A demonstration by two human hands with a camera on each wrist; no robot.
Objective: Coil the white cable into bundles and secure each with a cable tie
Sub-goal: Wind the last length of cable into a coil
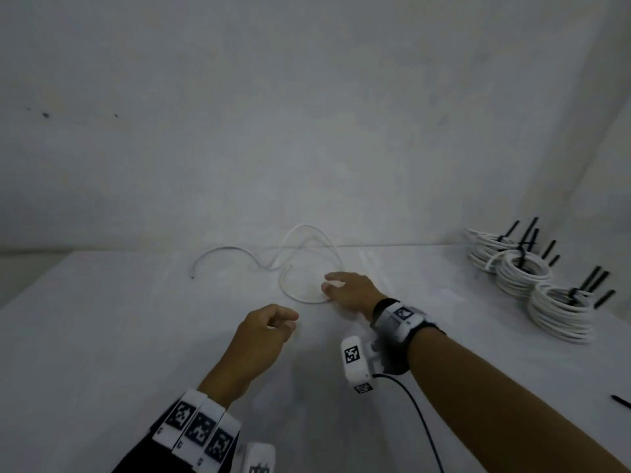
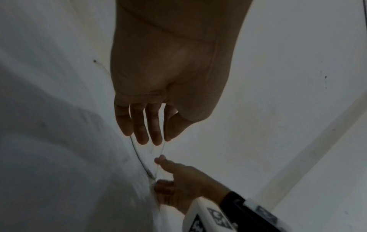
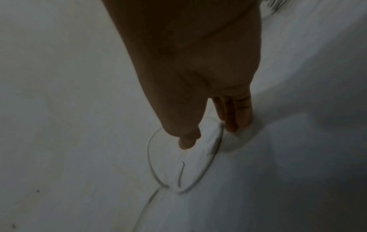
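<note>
White surface backed by wall. White cable sprawled loose at centre. Right hand laid nearest, fingers straight, pressed on near loop. Left hand held short of cable, loosely curled, nothing gripped.

The right hand rests on a loose white cable on the table; the left hand hovers near, fingers loosely curled. Tied bundles lie at right.

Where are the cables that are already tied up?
In the head view, the tied bundles sit piled at the table's far right edge, well right of the right hand.
</note>
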